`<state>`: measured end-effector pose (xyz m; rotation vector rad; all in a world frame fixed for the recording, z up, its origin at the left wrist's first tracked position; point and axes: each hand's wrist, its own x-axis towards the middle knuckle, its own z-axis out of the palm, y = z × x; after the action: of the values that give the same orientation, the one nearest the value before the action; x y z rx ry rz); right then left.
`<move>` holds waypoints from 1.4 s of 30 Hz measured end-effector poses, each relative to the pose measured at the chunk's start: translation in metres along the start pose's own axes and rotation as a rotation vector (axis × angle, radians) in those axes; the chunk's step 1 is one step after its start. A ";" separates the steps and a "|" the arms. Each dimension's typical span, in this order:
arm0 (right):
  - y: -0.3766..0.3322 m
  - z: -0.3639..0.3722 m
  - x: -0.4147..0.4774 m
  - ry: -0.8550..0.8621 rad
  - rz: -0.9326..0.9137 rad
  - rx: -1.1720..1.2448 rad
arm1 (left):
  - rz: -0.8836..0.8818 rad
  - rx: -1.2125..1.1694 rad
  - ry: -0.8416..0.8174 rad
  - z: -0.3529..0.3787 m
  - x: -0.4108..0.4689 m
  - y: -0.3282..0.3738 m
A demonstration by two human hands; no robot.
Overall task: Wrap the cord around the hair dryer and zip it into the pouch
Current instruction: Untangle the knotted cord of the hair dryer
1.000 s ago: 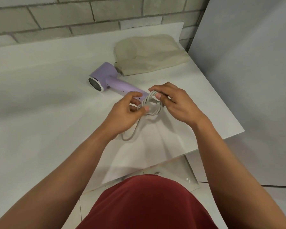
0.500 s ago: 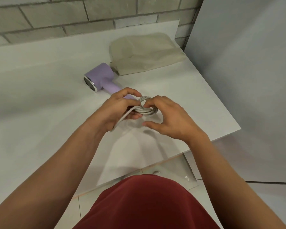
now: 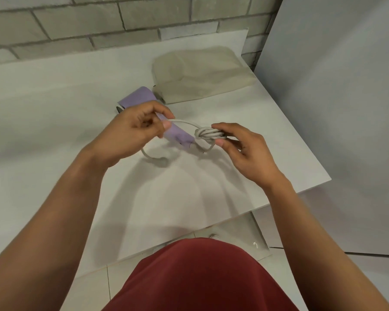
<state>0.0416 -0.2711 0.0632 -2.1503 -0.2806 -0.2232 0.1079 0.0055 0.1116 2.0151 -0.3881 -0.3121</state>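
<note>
A lilac hair dryer [image 3: 139, 98] lies on the white table [image 3: 54, 108], its barrel partly hidden behind my left hand [image 3: 135, 131] and its handle pointing toward me. Its pale grey cord [image 3: 208, 133] is bunched into a small coil with a turn wound round it. My right hand [image 3: 236, 149] pinches that coil between thumb and fingers just right of the handle. One strand arcs from the coil to my left hand, which pinches it. A beige fabric pouch [image 3: 202, 77] lies flat behind the dryer.
A brick wall [image 3: 99, 23] runs along the table's far side. A grey panel [image 3: 335, 86] stands beyond the table's right edge. The table's near edge lies just in front of my red shirt [image 3: 200, 277], with tiled floor below.
My hands have drawn apart: the left moved left holding a strand, the right kept the coil. The loose loop has become a tighter bundle with a turn round it.
</note>
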 end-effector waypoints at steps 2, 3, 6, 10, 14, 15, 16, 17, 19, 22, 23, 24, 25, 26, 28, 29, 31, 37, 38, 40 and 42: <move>-0.001 -0.002 0.004 -0.027 0.015 0.071 | 0.042 0.031 0.096 0.002 0.002 0.001; -0.002 -0.003 0.005 -0.045 0.020 0.090 | 0.050 0.055 0.123 0.004 0.004 0.000; -0.002 -0.004 0.011 -0.048 0.014 0.076 | 0.017 0.162 0.144 0.008 0.012 -0.009; -0.002 -0.002 0.015 0.001 0.014 0.042 | -0.017 0.236 0.105 0.018 0.021 -0.024; -0.001 -0.002 0.016 0.005 -0.018 -0.040 | 0.042 0.322 0.119 0.030 0.028 -0.034; -0.001 -0.002 0.017 0.008 -0.012 -0.035 | 0.056 0.345 0.126 0.032 0.029 -0.036; -0.001 -0.002 0.017 0.007 -0.004 -0.026 | 0.068 0.357 0.130 0.035 0.031 -0.038; 0.000 -0.002 0.018 0.006 0.005 -0.014 | 0.076 0.370 0.127 0.036 0.032 -0.040; 0.000 -0.002 0.019 0.016 0.027 0.032 | 0.087 0.393 0.098 0.039 0.032 -0.043; 0.001 -0.003 0.021 0.049 0.085 0.138 | 0.071 0.256 0.073 0.041 0.030 -0.045; 0.001 -0.004 0.022 0.057 0.099 0.153 | 0.070 0.205 0.075 0.041 0.029 -0.047; 0.001 -0.004 0.023 0.059 0.109 0.158 | 0.080 0.177 0.076 0.042 0.029 -0.050; 0.001 -0.004 0.023 0.057 0.116 0.161 | 0.093 0.177 0.077 0.043 0.029 -0.052; 0.002 -0.004 0.023 0.052 0.124 0.165 | 0.106 0.191 0.076 0.045 0.029 -0.054; 0.002 -0.003 0.024 0.044 0.140 0.183 | 0.116 0.221 0.062 0.047 0.028 -0.056; 0.002 -0.002 0.024 0.042 0.148 0.189 | 0.112 0.223 0.044 0.048 0.027 -0.056; 0.003 -0.002 0.024 0.047 0.167 0.188 | 0.087 0.195 -0.008 0.046 0.025 -0.056; 0.001 0.000 0.025 0.041 0.198 0.178 | 0.120 0.291 0.023 0.044 0.024 -0.061; 0.001 0.001 0.026 0.034 0.199 0.175 | 0.128 0.307 0.047 0.044 0.025 -0.062; 0.000 0.002 0.027 0.020 0.202 0.172 | 0.119 0.299 0.091 0.046 0.026 -0.061; 0.000 0.003 0.029 0.005 0.197 0.158 | 0.102 0.295 0.133 0.048 0.025 -0.061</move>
<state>0.0691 -0.2655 0.0694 -2.0048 -0.0796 -0.0899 0.1208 -0.0174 0.0344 2.2792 -0.4725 -0.0578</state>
